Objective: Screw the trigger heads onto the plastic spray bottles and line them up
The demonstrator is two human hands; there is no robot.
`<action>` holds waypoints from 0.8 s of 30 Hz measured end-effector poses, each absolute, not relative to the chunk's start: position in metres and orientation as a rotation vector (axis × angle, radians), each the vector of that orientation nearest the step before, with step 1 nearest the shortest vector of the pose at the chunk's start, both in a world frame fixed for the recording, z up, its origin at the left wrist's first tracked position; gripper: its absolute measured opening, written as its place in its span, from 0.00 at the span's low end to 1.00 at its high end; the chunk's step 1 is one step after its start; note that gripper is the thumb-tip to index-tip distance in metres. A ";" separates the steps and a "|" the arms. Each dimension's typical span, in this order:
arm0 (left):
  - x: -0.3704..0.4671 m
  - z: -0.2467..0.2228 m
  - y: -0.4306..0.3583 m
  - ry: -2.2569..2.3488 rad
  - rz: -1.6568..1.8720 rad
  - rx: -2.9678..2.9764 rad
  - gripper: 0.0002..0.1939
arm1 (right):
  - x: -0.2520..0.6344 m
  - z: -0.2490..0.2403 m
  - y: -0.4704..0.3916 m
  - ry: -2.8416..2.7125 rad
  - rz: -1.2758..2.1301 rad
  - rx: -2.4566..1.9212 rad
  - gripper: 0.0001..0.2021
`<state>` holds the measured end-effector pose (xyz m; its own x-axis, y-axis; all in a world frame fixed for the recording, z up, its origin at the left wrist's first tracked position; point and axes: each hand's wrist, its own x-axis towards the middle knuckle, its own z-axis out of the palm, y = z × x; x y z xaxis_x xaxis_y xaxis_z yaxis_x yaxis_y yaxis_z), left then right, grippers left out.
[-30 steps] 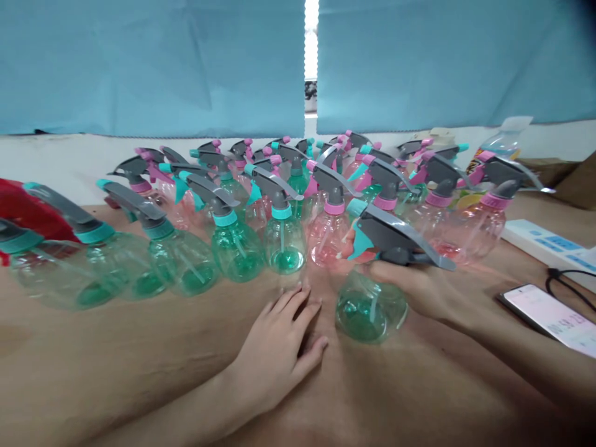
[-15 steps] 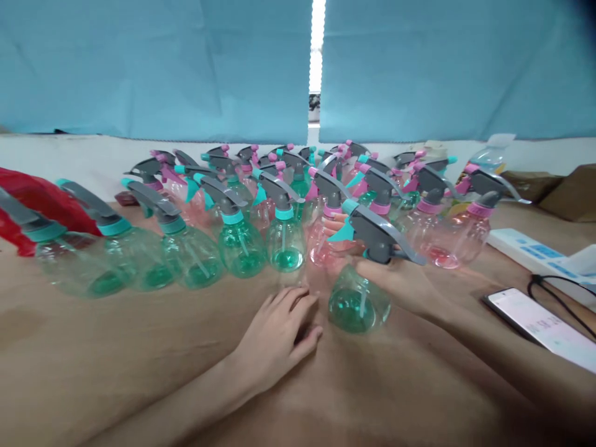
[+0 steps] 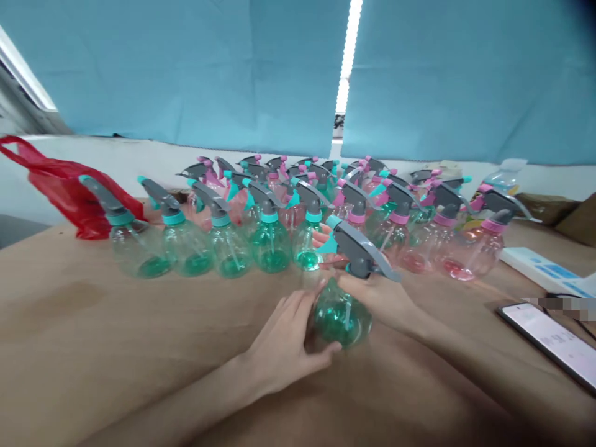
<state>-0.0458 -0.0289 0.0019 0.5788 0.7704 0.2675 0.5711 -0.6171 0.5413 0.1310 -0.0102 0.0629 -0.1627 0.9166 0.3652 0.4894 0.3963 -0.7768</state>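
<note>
A spray bottle with a clear green body point(image 3: 343, 320) and a grey sprayer head point(image 3: 361, 248) with a teal trigger is in front of me, leaning a little. My right hand point(image 3: 379, 298) is closed on it at the neck, its fingertips showing behind the trigger. The collar is hidden there. Around the lower left of the same bottle curves my left hand point(image 3: 284, 341), thumb in front and fingers at the far side. Just behind stands a row of similar bottles, with a green one point(image 3: 272, 245) and a pink-collared one point(image 3: 470, 251) among them.
Several more sprayers crowd behind the front row. At the left lies a red plastic bag point(image 3: 84, 198). A phone point(image 3: 549, 341), a white power strip point(image 3: 544, 264) and a dark cable lie on the right. Blue cloth point(image 3: 186, 74) hangs at the back.
My left hand has moved from the tabletop to the bottle's body and closed around it. The bottle in my right hand sits slightly lower and further left. The view has shifted left.
</note>
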 end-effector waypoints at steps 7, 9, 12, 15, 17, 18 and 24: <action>-0.090 0.007 -0.061 1.215 0.715 2.309 0.40 | 0.075 0.068 -0.024 -1.785 0.844 -1.073 0.21; -0.106 0.012 -0.070 1.249 0.761 2.292 0.40 | 0.056 0.067 -0.027 -1.821 0.865 -1.062 0.20; -0.127 0.022 -0.084 1.322 0.869 2.262 0.38 | 0.027 0.065 -0.031 -1.854 0.892 -0.992 0.20; -0.147 0.030 -0.097 1.413 0.966 2.206 0.34 | -0.007 0.061 -0.035 -1.873 0.954 -0.869 0.21; -0.159 0.031 -0.103 1.505 1.045 2.151 0.35 | -0.030 0.058 -0.036 -1.866 0.982 -0.809 0.19; -0.166 0.031 -0.105 1.557 1.097 2.122 0.35 | -0.041 0.057 -0.037 -1.854 0.991 -0.777 0.18; -0.213 0.026 -0.114 1.706 1.174 2.016 0.34 | -0.089 0.067 -0.030 -1.987 1.174 -0.555 0.28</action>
<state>-0.2133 -0.1138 0.0264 -0.0107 0.9118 0.4106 0.7095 -0.2824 0.6456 -0.0885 -0.0298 0.0670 -0.6254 0.6800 0.3828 -0.0069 0.4857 -0.8741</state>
